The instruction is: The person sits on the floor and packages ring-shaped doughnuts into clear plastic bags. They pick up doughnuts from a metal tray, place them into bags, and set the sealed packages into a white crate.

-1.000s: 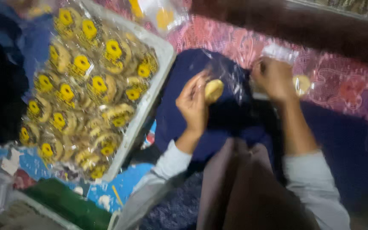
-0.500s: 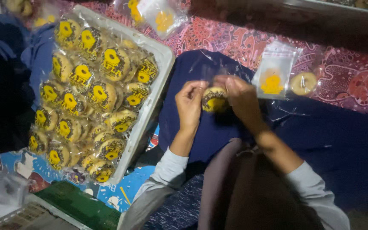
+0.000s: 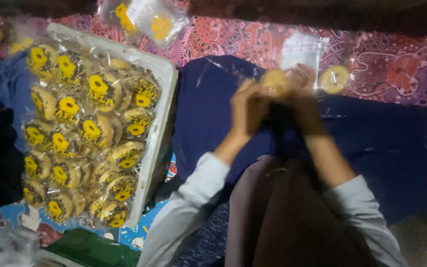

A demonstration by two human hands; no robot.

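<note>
Both hands pinch one round cookie (image 3: 275, 79) at centre.
Left hand (image 3: 247, 106) and right hand (image 3: 302, 91) closed on it; white tray (image 3: 166, 74) of yellow-labelled packets (image 3: 97, 131) at nine o'clock; clear bag (image 3: 301, 49) at twelve.

White tray (image 3: 166, 79); navy cloth (image 3: 208, 113); red patterned mat (image 3: 396, 64).

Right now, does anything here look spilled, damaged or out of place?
Nothing looks spilled or damaged. One round pastry lies alone on the dark blue cloth, apart from the white tray of wrapped pastries.
</note>
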